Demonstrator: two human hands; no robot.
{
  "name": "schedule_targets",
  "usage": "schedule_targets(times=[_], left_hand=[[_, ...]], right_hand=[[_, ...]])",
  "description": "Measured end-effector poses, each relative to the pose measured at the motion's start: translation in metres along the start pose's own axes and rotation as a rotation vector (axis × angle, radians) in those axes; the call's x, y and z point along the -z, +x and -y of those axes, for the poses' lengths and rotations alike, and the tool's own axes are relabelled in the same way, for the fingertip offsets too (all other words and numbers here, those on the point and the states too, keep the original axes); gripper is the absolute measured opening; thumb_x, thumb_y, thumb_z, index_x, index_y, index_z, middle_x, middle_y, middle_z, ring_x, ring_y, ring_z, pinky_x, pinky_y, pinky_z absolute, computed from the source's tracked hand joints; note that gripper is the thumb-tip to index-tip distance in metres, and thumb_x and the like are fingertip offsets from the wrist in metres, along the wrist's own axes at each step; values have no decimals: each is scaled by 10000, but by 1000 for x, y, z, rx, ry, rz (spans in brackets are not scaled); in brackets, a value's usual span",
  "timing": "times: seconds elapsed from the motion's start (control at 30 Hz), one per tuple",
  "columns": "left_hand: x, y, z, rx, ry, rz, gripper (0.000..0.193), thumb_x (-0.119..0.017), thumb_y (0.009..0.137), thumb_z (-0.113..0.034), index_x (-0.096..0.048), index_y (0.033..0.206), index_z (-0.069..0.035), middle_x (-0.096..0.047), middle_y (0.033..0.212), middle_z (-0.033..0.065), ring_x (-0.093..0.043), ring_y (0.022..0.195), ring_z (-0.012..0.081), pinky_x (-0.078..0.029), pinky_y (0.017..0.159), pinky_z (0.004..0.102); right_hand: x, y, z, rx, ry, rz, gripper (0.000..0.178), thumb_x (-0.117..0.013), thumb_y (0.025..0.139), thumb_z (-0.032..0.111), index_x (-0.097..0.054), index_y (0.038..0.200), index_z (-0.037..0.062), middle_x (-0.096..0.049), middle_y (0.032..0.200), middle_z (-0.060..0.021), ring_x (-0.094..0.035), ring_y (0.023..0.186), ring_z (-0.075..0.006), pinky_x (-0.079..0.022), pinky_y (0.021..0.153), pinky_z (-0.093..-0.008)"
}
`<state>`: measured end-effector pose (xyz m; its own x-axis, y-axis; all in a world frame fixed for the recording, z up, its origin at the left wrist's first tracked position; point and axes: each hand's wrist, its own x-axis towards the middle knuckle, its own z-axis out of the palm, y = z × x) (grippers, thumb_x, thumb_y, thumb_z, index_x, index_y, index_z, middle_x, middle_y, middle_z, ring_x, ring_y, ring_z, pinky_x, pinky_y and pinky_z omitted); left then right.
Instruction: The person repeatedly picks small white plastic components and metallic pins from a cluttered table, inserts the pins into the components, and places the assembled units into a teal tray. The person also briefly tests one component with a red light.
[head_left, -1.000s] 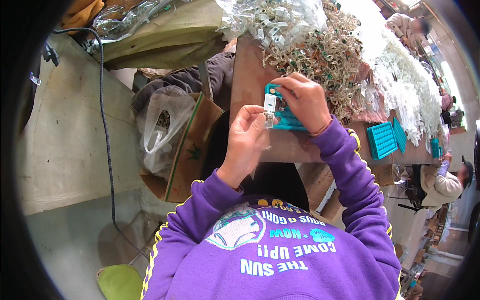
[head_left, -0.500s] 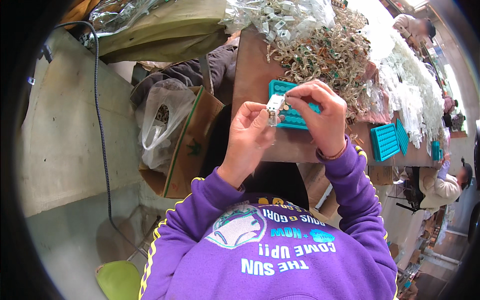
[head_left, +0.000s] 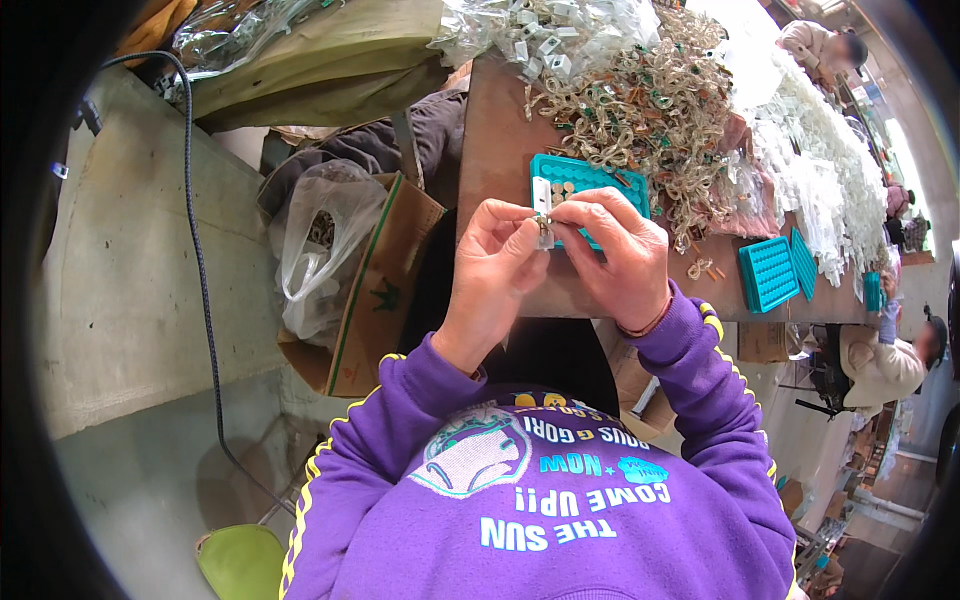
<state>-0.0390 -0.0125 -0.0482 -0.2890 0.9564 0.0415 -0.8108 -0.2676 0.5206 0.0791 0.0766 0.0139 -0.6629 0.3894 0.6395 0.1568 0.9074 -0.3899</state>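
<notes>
My left hand (head_left: 492, 280) pinches a small white plastic housing (head_left: 541, 194) with a see-through lower end (head_left: 545, 239), holding it upright above the table's near edge. Thumb and fingers of my right hand (head_left: 622, 258) are closed at the same piece, just where the white and clear parts meet. What lies between those right fingertips is too small to make out. Directly behind my hands is a teal tray (head_left: 602, 174) with rows of round pockets; a few tan discs (head_left: 566, 190) sit in it. My fingers partly cover the tray.
A large heap of coiled clear wires (head_left: 650, 105) fills the table beyond the tray, beside bagged white housings (head_left: 545, 45). More teal trays (head_left: 768, 276) stand to the right. At left is a cardboard box (head_left: 352, 345) with a plastic bag (head_left: 325, 250). Co-workers (head_left: 875, 365) sit farther right.
My right hand has come down and left onto the piece in my left hand. The white housing has turned from slanted to nearly upright.
</notes>
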Motion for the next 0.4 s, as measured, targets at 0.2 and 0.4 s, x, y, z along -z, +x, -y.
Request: schedule_targets(times=[0.2, 0.4], left_hand=[[-1, -2, 0, 6, 38, -13, 99, -619, 960, -123, -542, 1008, -84, -585, 849, 1, -499, 622, 55, -374, 528, 192], [4, -1, 0, 20, -46, -57, 103, -620, 959, -135, -551, 1024, -96, -595, 893, -16, -542, 674, 72, -421, 556, 216]], right_hand=[[11, 8, -3, -88, 63, 208, 122, -678, 799, 52, -622, 907, 48, -616, 854, -110, -646, 752, -290, -524, 650, -376], [8, 5, 5, 32, -78, 175, 170, -681, 790, 19, -679, 951, 72, -649, 883, -122, -656, 793, -305, -534, 678, -353]])
